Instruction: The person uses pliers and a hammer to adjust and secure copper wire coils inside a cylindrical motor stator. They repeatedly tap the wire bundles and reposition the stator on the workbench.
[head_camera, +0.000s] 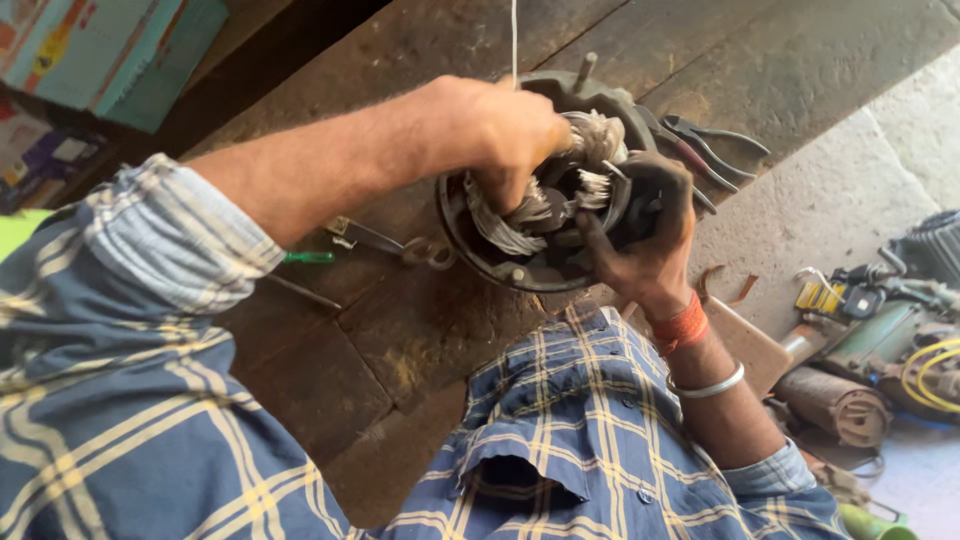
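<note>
A scarred, dark wooden worktop (400, 330) carries a round, dark metal motor housing (480, 250) near its far edge, packed with pale, frayed wire windings (600, 140). The left hand (510, 135) has its grip clamped on a bundle of windings; the grimy right hand (645, 235) has its grip closed around the housing's rim. Pliers (710, 140) lie just beyond, scissors (390, 240) beside it.

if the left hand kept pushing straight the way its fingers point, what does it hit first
The left hand points down into the round motor housing, fingers already among the pale wire windings. Those coils come first, probably then the dark core behind them; depth is unclear.
</note>
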